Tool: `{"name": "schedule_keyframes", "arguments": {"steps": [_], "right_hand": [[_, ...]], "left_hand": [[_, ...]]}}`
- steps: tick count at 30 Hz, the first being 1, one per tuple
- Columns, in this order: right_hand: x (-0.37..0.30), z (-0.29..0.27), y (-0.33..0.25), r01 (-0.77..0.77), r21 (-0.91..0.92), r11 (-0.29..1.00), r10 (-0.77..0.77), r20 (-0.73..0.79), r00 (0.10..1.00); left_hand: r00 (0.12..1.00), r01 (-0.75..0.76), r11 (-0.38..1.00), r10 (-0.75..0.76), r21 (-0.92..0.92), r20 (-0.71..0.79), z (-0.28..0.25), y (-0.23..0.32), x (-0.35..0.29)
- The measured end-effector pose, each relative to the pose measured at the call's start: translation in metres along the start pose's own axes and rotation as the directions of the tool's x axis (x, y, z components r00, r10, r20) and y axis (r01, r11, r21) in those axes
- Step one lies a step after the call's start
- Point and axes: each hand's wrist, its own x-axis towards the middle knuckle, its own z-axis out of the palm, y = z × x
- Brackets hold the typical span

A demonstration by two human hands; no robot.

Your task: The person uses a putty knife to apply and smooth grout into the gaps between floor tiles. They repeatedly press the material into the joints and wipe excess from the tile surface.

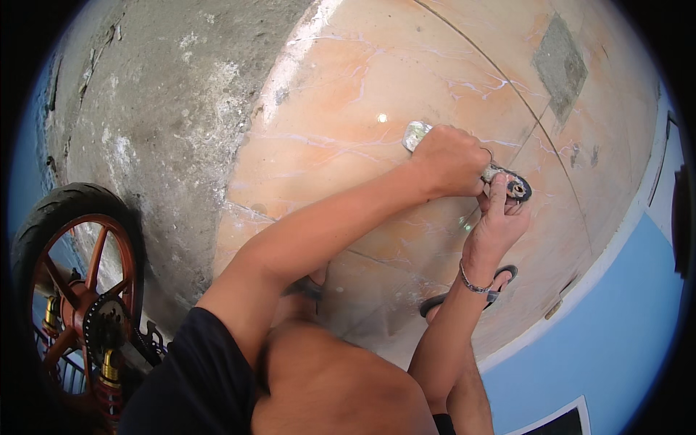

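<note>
My left hand [448,163] is closed in a fist, reaching across above the tiled floor. A silvery, rounded, shiny end [416,135] shows past its far-left side; whether it lies in the fist or behind it I cannot tell. On the right, my right hand [502,221] grips a grimy grey part with a black rounded end [516,187] and a hole in it, thumb and fingers at its near side. The part runs in toward my left fist, which hides its other end. A chain bracelet [475,283] circles my right wrist.
A motorcycle wheel [83,283] with orange spokes, a sprocket and a gold-and-red shock absorber [110,373] stands at the left. Rough grey concrete [167,109] borders the orange marbled tiles [326,145]. A blue wall [602,312] rises at the right, and my sandalled feet are below.
</note>
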Motion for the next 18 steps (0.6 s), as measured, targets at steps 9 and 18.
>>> {"name": "schedule_keyframes", "arguments": {"steps": [9, 18], "right_hand": [[0.014, -0.049, -0.008, -0.011, -0.089, 0.996, 0.001, -0.113, 0.994], [-0.010, -0.001, -0.011, 0.025, -0.087, 0.996, -0.025, 0.001, 1.000]], "left_hand": [[0.993, -0.092, 0.993, 0.097, -0.075, 0.064, 0.035, 0.033, 0.029], [0.998, -0.009, 1.000, 0.008, -0.009, -0.057, 0.008, 0.004, -0.007]]}}
